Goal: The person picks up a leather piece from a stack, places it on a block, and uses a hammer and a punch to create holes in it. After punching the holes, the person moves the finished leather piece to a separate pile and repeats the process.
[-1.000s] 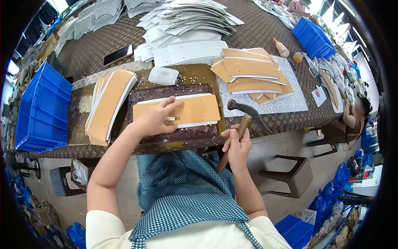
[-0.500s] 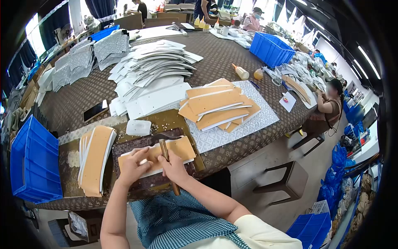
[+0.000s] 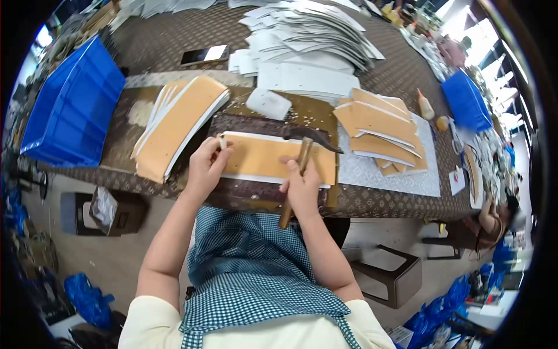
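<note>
We see a tan sheet point(image 3: 256, 157) over a white one point(image 3: 250, 177), lying on a dark slab point(image 3: 237, 192) at the near edge of the bench point(image 3: 372, 205). Twelve o'clock from it points away from us.

Our left hand point(image 3: 207, 164) is at the sheet's nine o'clock end, its fingers pinching a small pale-topped rod point(image 3: 222, 141); we cannot tell whether the rod touches the sheet. Our right hand point(image 3: 303, 189) is wrapped around the wooden handle of a hammer point(image 3: 304, 152), whose dark curved head overlaps the sheet's three o'clock half in our view.

From the sheet, we find a whitish block point(image 3: 268, 104) at twelve o'clock, a phone point(image 3: 204, 55) at eleven, one tan stack point(image 3: 185, 125) between nine and ten, and another point(image 3: 383, 125) between two and three. Toward half past twelve we see piled white sheets point(image 3: 308, 35).
</note>
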A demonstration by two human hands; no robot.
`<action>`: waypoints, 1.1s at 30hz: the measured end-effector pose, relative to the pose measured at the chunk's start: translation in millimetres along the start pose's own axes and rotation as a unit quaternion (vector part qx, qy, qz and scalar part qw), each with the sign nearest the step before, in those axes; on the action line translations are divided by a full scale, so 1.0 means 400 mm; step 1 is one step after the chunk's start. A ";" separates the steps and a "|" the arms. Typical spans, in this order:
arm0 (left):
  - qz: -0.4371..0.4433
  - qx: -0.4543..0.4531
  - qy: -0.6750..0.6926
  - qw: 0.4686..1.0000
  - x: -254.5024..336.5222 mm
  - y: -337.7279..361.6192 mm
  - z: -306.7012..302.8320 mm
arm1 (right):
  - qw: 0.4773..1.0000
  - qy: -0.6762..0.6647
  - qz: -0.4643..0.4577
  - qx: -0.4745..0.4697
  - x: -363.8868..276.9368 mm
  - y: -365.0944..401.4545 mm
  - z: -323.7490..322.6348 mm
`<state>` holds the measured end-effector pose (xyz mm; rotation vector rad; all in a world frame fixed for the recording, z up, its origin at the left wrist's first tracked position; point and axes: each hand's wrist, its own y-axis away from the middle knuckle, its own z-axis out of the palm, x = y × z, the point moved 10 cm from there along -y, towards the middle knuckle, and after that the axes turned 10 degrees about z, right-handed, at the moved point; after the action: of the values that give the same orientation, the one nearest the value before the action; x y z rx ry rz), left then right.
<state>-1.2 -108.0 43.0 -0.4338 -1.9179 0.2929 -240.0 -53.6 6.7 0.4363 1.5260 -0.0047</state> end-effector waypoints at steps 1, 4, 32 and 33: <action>-0.018 -0.001 -0.014 1.000 0.002 -0.001 -0.010 | 1.000 -0.001 -0.006 0.001 0.003 -0.002 -0.002; -0.079 0.037 0.022 0.996 -0.022 0.002 -0.043 | 1.000 -0.003 -0.008 0.002 -0.005 0.002 -0.006; 0.058 0.025 0.001 0.998 -0.023 -0.099 0.043 | 1.000 0.026 0.005 -0.017 -0.007 -0.002 0.004; 0.065 0.021 -0.009 0.998 -0.019 -0.102 0.044 | 0.998 0.044 0.018 -0.032 -0.011 -0.001 0.009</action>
<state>-21.7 -147.9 46.4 -0.5317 -1.9016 0.4230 -236.8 -56.2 10.9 0.4182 1.6002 0.0917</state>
